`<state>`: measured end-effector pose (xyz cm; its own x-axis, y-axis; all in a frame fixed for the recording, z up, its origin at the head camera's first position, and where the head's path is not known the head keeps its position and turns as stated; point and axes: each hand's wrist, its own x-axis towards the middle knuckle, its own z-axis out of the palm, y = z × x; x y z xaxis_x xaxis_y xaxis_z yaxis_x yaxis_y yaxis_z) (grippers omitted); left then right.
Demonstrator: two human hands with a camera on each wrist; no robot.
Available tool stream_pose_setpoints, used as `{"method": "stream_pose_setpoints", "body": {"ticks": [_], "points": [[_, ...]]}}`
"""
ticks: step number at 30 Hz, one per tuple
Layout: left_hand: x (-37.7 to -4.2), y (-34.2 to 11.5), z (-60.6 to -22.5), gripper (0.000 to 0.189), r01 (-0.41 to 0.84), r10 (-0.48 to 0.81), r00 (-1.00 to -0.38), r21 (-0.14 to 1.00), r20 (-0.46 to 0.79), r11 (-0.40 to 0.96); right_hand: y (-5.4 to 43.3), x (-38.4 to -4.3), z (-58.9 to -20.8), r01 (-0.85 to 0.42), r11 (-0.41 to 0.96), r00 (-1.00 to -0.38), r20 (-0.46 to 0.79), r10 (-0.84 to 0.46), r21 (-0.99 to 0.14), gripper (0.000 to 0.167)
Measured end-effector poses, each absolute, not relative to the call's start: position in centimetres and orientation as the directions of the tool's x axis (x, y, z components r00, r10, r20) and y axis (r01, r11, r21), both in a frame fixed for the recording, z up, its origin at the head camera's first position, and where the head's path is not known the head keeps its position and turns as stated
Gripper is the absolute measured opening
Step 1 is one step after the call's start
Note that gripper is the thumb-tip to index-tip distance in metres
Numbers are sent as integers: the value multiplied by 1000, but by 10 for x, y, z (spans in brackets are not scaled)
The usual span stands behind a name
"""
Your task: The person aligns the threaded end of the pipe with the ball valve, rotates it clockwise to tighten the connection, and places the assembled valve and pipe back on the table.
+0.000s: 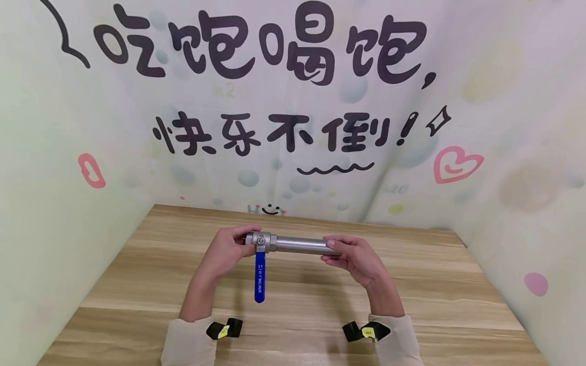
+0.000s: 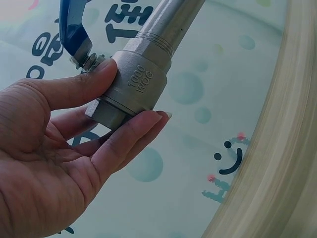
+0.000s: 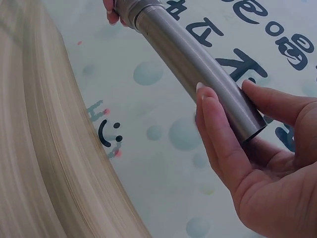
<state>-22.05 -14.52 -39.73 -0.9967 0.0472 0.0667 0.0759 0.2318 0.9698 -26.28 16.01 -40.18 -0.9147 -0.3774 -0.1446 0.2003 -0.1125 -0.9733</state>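
Note:
A steel ball valve (image 1: pixel 262 241) with a blue lever handle (image 1: pixel 260 277) is joined to a straight metal pipe (image 1: pixel 299 245). My left hand (image 1: pixel 231 250) grips the valve's free end, thumb on one side and fingers on the other. In the left wrist view the valve body (image 2: pixel 136 82) carries raised "1000 WOG" lettering. The lever points toward me, square to the pipe. My right hand (image 1: pixel 357 256) pinches the pipe's other end between thumb and fingers; its open mouth (image 3: pixel 256 133) shows in the right wrist view. Both hands hold the assembly roughly level above the table.
The wood-grain table (image 1: pixel 293 315) lies below the hands. A pale printed curtain (image 1: pixel 293 183) with dark lettering stands behind its far edge, and pale walls flank it. Black wrist mounts (image 1: pixel 224 329) with yellow labels sit at both sleeves.

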Motion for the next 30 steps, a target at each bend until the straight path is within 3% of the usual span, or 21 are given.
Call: {"method": "stream_pose_setpoints", "body": {"ticks": [19,27,30], "points": [[-222,-145,-399,43,77,53,-996,972,66,220,161,-263,-402,182,-141,-911,-113,-396,-973,22],[-222,-145,-398,42,77,58,-996,974,66,213,161,-263,-402,180,-123,-919,-122,-375,-976,40],[-222,-144,-398,42,74,57,-996,974,63,214,160,-263,-402,181,-118,-921,-127,-367,-976,39]]}}
